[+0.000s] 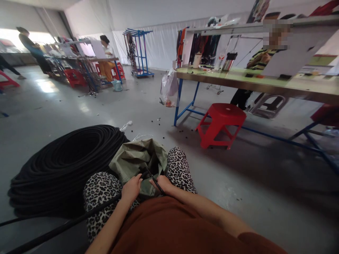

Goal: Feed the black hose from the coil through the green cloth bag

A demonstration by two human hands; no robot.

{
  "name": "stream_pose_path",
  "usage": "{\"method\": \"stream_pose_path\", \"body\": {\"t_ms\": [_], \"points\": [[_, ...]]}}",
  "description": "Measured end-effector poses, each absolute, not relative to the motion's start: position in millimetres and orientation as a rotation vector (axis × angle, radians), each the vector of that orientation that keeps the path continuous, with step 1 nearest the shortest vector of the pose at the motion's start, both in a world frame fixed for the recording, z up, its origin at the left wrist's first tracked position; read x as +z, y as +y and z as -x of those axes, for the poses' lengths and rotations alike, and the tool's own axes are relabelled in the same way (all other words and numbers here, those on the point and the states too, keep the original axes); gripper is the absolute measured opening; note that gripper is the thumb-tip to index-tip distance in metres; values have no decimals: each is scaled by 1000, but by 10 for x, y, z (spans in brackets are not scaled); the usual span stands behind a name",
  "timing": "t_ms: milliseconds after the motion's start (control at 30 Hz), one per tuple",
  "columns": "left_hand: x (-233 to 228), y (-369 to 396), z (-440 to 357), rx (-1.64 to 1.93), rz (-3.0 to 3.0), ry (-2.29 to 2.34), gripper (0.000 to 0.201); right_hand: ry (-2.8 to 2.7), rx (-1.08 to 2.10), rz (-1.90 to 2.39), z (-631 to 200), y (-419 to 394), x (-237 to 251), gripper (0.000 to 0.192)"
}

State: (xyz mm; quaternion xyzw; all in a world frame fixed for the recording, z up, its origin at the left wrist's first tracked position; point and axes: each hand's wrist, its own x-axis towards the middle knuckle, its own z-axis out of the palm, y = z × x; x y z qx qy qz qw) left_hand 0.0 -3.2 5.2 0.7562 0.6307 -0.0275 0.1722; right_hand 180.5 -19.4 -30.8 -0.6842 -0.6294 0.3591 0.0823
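My left hand [132,187] is closed around a thick black cord [106,204], which comes in from the lower left over my left thigh. The cord's end pokes out past my fingers above an open olive-green sack [129,157]. My right hand [163,184] grips what look like dark scissors [156,181], their narrow blades pointing up and left near the cord's end. Blur hides whether the blades touch it. The sack stands between my knees, its mouth facing me. A large coil of black cord [66,155] lies on the floor to my left.
A red stool [222,120] stands ahead on the right, beside a long workbench [254,83] with blue legs. One person [261,58] is behind that bench. Small black bits dot the floor [143,106]. Farther off are a blue rack [143,53] and more people at tables.
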Motion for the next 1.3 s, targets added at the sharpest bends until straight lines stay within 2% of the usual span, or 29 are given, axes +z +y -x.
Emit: {"method": "stream_pose_path", "body": {"t_ms": [667, 1300], "points": [[97, 4, 113, -104, -2308, 1797, 41, -1729, 1303, 1960, -1851, -201, -202, 44], [123, -26, 79, -119, -2299, 1853, 40, -1841, 1168, 2056, -1830, -112, -456, 50]]}}
